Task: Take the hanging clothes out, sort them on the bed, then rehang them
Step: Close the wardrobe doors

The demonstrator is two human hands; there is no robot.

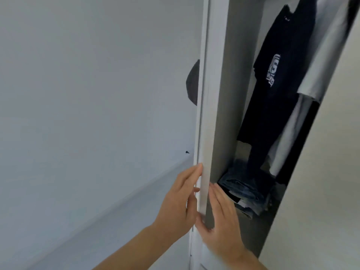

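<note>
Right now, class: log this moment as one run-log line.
stage: opening wardrobe | left hand: fingers on door edge | right hand: flat on door's inner face | dark T-shirt: hanging inside | folded jeans: below

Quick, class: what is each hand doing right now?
Left hand: open, straight fingers on the outer face of the wardrobe door edge.
Right hand: open, flat against the door's inner face.

Both hands on a wardrobe door (212, 106) edge: left hand (180, 199) outside, right hand (220, 217) inside; dark T-shirt (280, 78) hanging above-right, folded jeans (245, 190) just beside the right hand.
</note>
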